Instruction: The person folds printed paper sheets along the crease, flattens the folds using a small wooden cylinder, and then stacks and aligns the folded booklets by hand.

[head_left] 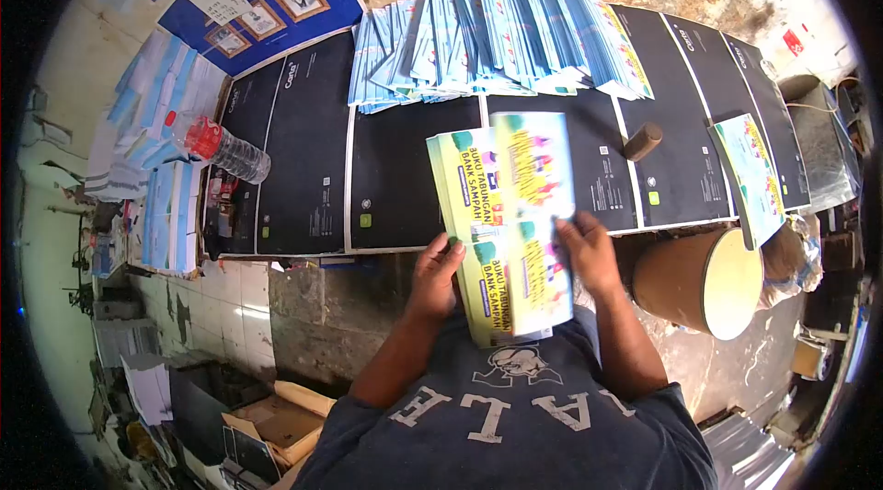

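Both my hands hold a stack of printed cover sheets (pixel 487 278) in front of my chest. Gripping the stack's left edge is my left hand (pixel 437 276), thumb on top. My right hand (pixel 589 253) pinches the right edge of the upper sheet (pixel 543 168), which looks partly lifted or folded over the stack. Beyond them, a long row of light blue booklets (pixel 497 39) leans along the back of the black table (pixel 405 168). A short brown cylinder (pixel 643 141) lies on the table to the right of the sheets.
A plastic bottle (pixel 221 148) with a red cap lies at the left, near stacked booklets (pixel 170 214). More sheets (pixel 750 177) overhang the table's right front edge. Below that edge is a large tan drum (pixel 699 283). An open cardboard box (pixel 280 426) is at the lower left.
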Action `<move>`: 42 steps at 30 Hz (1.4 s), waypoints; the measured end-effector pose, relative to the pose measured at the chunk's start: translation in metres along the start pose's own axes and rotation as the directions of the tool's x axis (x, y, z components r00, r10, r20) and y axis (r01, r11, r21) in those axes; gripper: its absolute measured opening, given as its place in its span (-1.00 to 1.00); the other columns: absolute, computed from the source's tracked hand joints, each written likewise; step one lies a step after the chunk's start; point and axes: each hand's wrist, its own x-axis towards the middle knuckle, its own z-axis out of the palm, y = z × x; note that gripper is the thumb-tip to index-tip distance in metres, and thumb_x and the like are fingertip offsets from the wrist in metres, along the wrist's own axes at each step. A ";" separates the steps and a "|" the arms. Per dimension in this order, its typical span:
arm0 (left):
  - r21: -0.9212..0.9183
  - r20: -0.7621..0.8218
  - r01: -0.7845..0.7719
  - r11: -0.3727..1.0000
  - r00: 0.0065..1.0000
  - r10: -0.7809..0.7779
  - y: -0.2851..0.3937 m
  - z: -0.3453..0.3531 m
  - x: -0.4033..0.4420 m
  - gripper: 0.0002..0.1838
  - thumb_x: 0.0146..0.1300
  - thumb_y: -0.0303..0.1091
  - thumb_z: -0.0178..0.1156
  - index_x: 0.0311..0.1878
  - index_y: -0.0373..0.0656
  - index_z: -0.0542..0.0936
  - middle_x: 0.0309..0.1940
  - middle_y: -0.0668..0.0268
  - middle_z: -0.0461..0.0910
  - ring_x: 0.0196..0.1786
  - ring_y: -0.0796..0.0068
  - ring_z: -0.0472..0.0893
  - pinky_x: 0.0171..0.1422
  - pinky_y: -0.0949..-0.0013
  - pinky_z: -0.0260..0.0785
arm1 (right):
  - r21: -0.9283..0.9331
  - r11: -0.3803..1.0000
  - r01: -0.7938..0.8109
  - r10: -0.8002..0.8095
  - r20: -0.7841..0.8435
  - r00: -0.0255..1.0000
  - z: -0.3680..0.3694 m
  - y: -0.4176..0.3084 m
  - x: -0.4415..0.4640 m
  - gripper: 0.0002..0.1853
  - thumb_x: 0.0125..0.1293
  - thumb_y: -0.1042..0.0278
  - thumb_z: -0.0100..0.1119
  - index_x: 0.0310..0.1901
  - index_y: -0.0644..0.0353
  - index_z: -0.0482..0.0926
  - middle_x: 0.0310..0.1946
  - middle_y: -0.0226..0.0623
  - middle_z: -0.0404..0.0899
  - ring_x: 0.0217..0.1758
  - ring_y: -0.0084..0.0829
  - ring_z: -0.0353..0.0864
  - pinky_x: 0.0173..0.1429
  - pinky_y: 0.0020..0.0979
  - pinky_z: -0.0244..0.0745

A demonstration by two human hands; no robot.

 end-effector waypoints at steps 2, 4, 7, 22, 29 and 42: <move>-0.034 -0.001 -0.016 0.999 1.000 0.016 0.007 -0.001 -0.002 -0.65 0.53 -0.36 0.10 0.27 -0.33 0.52 0.12 0.18 0.65 0.11 0.43 0.66 0.23 0.33 0.49 | -0.386 0.923 0.009 -0.109 -0.240 0.965 -0.024 -0.019 0.005 -0.69 0.52 0.33 0.15 0.12 0.41 0.55 -0.25 -0.15 0.70 -0.30 -0.51 0.65 -0.22 -0.42 0.57; -0.070 -0.009 -0.047 0.996 0.999 0.047 0.012 -0.001 -0.001 -0.63 0.53 -0.37 0.09 0.30 -0.35 0.49 0.14 0.17 0.65 0.12 0.41 0.65 0.26 0.31 0.47 | -0.152 0.961 0.230 -0.262 -0.242 0.934 -0.041 -0.014 0.022 -0.69 0.50 0.46 0.06 0.18 0.39 0.53 -0.14 -0.02 0.71 -0.15 -0.38 0.74 -0.07 -0.31 0.62; -0.063 0.031 -0.081 0.995 0.996 0.083 0.017 0.006 0.009 -0.61 0.53 -0.37 0.08 0.31 -0.35 0.47 0.15 0.17 0.64 0.15 0.42 0.64 0.29 0.31 0.45 | -0.534 0.793 0.292 -0.288 0.094 0.953 -0.042 -0.018 0.019 -0.72 0.47 0.45 0.06 0.10 0.36 0.62 0.00 0.07 0.70 0.09 -0.17 0.71 0.17 -0.24 0.56; 0.035 0.030 -0.129 0.991 0.991 0.128 0.016 0.010 0.025 -0.61 0.52 -0.29 0.10 0.27 -0.34 0.49 0.08 0.19 0.67 0.08 0.41 0.66 0.23 0.33 0.46 | -0.162 0.982 0.099 -0.079 0.121 0.989 0.033 -0.025 0.000 -0.50 0.47 -0.01 0.25 -0.10 0.44 0.67 -0.38 -0.32 0.62 -0.33 -0.55 0.55 -0.25 -0.40 0.48; -0.158 0.004 -0.134 0.978 0.991 0.137 0.035 0.000 0.024 -0.60 0.50 -0.30 0.15 0.27 -0.33 0.48 0.10 0.19 0.65 0.09 0.44 0.65 0.26 0.31 0.45 | -0.595 0.794 0.125 -0.231 -0.106 0.967 -0.022 -0.024 0.022 -0.51 0.46 -0.02 0.23 -0.23 0.41 0.62 -0.43 0.01 0.68 -0.38 -0.34 0.69 -0.25 -0.20 0.54; -0.136 0.001 -0.093 0.986 0.996 0.094 0.010 0.011 0.046 -0.62 0.55 -0.19 0.10 0.24 -0.27 0.52 0.09 0.22 0.66 0.07 0.46 0.66 0.20 0.36 0.50 | -0.458 0.875 0.154 -0.063 0.208 0.976 0.041 -0.048 0.001 -0.26 0.39 -0.35 0.14 -0.17 0.42 0.69 -0.34 0.22 0.66 -0.23 0.12 0.71 -0.13 -0.05 0.54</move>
